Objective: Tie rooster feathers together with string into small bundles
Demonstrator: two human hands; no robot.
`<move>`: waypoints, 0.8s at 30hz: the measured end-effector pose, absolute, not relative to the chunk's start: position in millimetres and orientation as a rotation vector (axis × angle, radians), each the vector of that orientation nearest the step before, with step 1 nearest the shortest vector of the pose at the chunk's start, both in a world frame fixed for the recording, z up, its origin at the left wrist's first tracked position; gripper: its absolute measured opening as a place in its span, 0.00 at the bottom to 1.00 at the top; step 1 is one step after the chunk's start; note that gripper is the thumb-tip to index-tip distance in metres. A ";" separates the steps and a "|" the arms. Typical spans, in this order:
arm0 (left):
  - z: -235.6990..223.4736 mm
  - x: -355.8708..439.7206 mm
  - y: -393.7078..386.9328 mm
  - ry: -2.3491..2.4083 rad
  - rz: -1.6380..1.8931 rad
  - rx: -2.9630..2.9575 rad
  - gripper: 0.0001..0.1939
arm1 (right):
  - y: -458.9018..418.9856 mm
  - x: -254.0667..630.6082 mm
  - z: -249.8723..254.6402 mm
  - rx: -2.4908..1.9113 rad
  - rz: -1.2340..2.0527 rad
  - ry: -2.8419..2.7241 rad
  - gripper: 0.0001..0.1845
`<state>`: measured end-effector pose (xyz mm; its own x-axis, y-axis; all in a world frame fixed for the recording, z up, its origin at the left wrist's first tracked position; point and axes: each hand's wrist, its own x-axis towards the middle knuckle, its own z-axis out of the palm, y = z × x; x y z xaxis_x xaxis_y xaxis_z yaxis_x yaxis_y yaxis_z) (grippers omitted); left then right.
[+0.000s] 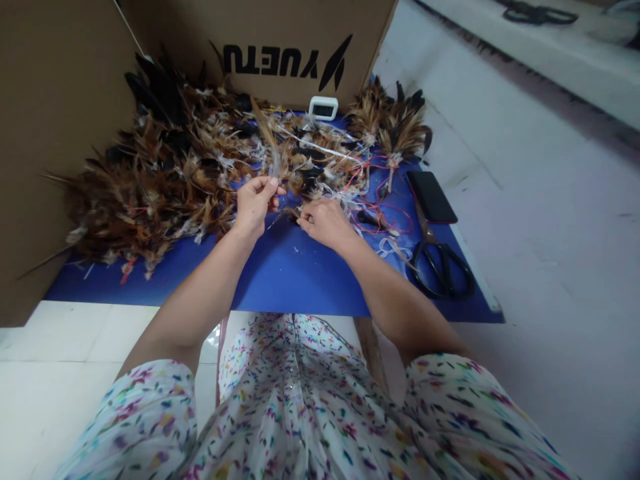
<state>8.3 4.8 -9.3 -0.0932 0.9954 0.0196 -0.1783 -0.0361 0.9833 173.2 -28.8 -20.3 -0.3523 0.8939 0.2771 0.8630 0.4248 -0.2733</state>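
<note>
My left hand [256, 203] is closed in a pinch on the base of a light brown feather [267, 137], whose tip points up and away from me. Close to its right, my right hand [324, 221] has its fingers curled down at a small dark feather [289, 213] near the blue tabletop [300, 280]. A large heap of brown and black feathers [185, 167] spreads left of and beyond my hands. Tangled pink string [400, 212] and white string [347, 193] lie right of my right hand.
Black-handled scissors [440, 267] and a black phone [431, 197] lie at the table's right edge. Bundled feathers [400, 130] stand at the back right. A small white digital clock [323, 108] leans near a cardboard box panel [280, 40], and another cardboard panel [60, 133] rises on the left.
</note>
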 end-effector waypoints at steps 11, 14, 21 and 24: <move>-6.8 9.5 1.0 1.086 1.334 1.026 0.11 | -20.7 184.5 -15.4 -1.276 0.660 -1.665 0.07; -7.2 10.5 -1.5 1.041 1.288 1.055 0.12 | -21.2 183.1 -12.6 -1.143 0.822 -1.457 0.10; -10.8 13.6 -6.3 0.945 1.143 1.153 0.15 | -22.6 182.2 -6.5 -1.081 0.976 -1.254 0.16; -12.3 14.5 -6.9 0.892 1.122 1.193 0.16 | -21.6 182.4 -6.5 -1.080 0.956 -1.238 0.15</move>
